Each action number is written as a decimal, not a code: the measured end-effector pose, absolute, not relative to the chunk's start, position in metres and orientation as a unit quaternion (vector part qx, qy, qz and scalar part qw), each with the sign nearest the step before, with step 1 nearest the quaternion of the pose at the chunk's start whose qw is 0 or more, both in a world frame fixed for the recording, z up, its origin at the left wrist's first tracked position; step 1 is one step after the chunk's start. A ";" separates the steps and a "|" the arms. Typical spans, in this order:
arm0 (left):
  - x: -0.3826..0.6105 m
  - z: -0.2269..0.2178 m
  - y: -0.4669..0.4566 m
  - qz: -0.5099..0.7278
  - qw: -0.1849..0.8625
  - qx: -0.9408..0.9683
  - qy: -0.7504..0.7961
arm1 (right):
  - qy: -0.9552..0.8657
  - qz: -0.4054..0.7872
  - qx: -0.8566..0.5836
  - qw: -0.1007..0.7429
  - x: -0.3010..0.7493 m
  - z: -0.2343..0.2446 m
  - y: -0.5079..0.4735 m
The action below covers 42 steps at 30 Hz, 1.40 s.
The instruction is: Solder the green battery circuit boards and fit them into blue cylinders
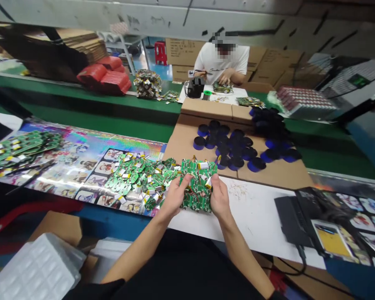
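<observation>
Between my two hands I hold a green circuit board panel, with small silver battery cells and thin wires on it. My left hand grips its left edge, thumb on top. At the right edge my right hand is closed in the same way; the fingers beneath are hidden. A loose heap of small green circuit boards with battery cells lies just left of my left hand. White paper covers the bench below the panel, with fine wire scraps at right.
Dark blue round parts stand on cardboard beyond my hands. Stacked board panels lie far left. A black device sits at right. Across the green bench a person handles boards beside red bundles.
</observation>
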<state>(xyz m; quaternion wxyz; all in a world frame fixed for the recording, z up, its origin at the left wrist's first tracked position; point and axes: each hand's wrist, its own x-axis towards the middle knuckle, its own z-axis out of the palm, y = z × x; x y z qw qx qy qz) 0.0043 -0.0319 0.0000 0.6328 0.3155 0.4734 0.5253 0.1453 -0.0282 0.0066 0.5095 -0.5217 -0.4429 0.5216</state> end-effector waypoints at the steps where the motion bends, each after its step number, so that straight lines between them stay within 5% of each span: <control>1: 0.011 0.002 -0.032 0.514 0.661 0.300 0.456 | -0.426 0.548 -0.519 0.499 0.150 0.005 -0.031; 4: 0.021 0.008 -0.033 0.496 0.690 0.289 0.441 | -0.425 0.566 -0.534 0.463 0.161 -0.001 -0.039; 9: 0.006 0.006 -0.024 0.536 0.573 0.365 0.502 | -0.556 0.423 -0.599 0.392 0.185 -0.009 -0.043; 14: -0.005 0.003 -0.025 0.518 0.514 0.429 0.532 | -0.662 0.351 -0.619 0.236 0.209 0.009 -0.040; 22: 0.028 0.000 -0.036 0.499 0.464 0.476 0.556 | -0.539 0.396 -0.565 0.484 0.167 0.017 -0.040; 25: 0.038 -0.002 -0.032 0.529 0.481 0.443 0.541 | -0.502 0.382 -0.570 0.526 0.145 0.008 -0.039; 29: 0.038 0.000 -0.029 0.515 0.587 0.389 0.489 | -0.421 0.505 -0.531 0.534 0.144 0.002 -0.036; 32: 0.023 0.005 -0.025 0.479 0.616 0.409 0.473 | -0.406 0.543 -0.533 0.506 0.161 -0.004 -0.037; 42: -0.053 0.051 0.005 0.355 0.337 0.716 0.498 | -0.736 0.301 -0.563 0.227 0.216 0.005 -0.031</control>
